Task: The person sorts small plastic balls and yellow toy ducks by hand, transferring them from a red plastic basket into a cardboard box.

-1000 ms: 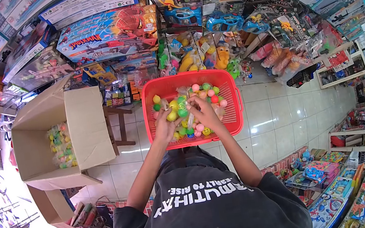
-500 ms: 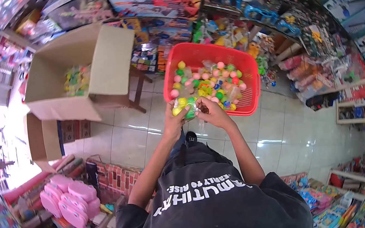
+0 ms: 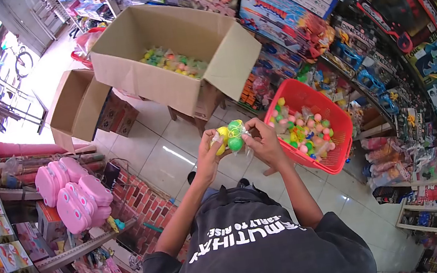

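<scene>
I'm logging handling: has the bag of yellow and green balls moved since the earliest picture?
Yes. The bag was over the red basket; now the left hand and right hand hold it outside the rim, toward the big cardboard box.

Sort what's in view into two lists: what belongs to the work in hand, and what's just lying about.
Likely part of the work:
- bagged yellow and green balls, held in left hand and right hand
- red basket of balls
- large carton holding similar balls

Apparently just lying about:
- pink cases
- smaller carton
- bicycle
</scene>
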`<act>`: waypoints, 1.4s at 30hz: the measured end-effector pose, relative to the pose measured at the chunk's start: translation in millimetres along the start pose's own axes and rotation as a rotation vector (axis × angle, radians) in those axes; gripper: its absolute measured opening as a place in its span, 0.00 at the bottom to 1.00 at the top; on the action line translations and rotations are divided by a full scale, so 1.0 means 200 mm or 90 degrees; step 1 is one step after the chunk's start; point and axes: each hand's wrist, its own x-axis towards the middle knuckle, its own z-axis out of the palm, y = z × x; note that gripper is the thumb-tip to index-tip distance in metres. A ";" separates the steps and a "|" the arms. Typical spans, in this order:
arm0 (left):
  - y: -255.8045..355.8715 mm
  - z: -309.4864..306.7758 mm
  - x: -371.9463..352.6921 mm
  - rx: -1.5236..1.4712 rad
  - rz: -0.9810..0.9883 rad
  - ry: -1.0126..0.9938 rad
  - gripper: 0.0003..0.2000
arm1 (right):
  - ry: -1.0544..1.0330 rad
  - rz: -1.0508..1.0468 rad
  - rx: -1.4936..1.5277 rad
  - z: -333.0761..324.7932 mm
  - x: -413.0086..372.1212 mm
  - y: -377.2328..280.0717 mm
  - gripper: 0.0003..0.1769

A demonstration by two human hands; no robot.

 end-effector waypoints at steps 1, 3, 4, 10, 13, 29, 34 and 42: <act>0.06 -0.04 0.00 0.001 0.005 0.001 0.09 | -0.003 0.004 0.073 0.06 0.04 0.02 0.10; 0.17 -0.14 0.00 -0.020 0.027 0.009 0.09 | -0.012 0.003 0.147 0.18 0.11 0.01 0.10; 0.22 -0.20 0.01 -0.020 0.034 0.012 0.09 | -0.010 0.007 0.181 0.24 0.15 0.00 0.09; 0.51 -0.54 0.07 0.001 0.072 0.016 0.09 | -0.022 0.005 0.232 0.56 0.42 -0.14 0.09; 0.62 -0.69 0.10 0.008 0.100 0.040 0.09 | -0.009 0.006 0.211 0.70 0.54 -0.17 0.08; 1.04 -1.02 0.40 -0.001 0.179 0.122 0.08 | -0.062 0.017 0.251 0.88 1.01 -0.34 0.09; 1.22 -1.14 0.60 0.029 0.209 0.153 0.11 | -0.146 -0.003 0.275 0.89 1.27 -0.37 0.07; 1.60 -1.28 1.02 0.171 0.367 0.187 0.15 | -0.159 -0.013 0.286 0.82 1.75 -0.38 0.07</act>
